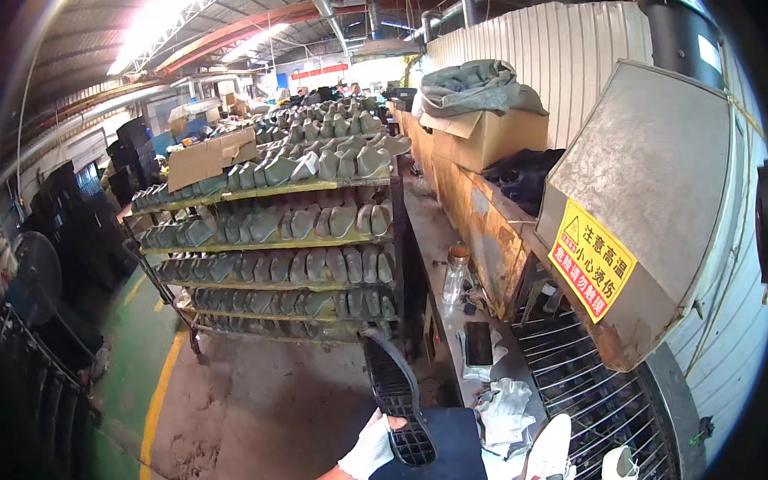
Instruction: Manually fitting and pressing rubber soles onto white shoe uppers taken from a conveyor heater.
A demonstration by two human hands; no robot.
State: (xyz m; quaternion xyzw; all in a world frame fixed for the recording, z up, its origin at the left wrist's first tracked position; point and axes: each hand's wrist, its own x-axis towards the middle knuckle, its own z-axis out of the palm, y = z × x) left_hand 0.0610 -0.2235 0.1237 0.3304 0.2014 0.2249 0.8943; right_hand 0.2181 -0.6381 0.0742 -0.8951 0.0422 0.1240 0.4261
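Note:
My left hand, in a white glove with bare fingertips, grips a black shoe sole near its lower end. The sole stands tilted upward, with its grid of hollow ribs facing me. A dark band circles my left wrist. My right hand does not show. To the right of the sole, crumpled pale gloves lie on the narrow bench. Beyond them are a white shoe at the lower edge and another white shoe by the metal bars, both cut off by the frame.
Ahead stands a tiered rack loaded with rows of grey shoe lasts. On the bench are a phone and a clear bottle. A metal hood with a warning label overhangs a conveyor of metal bars. A cardboard box sits behind.

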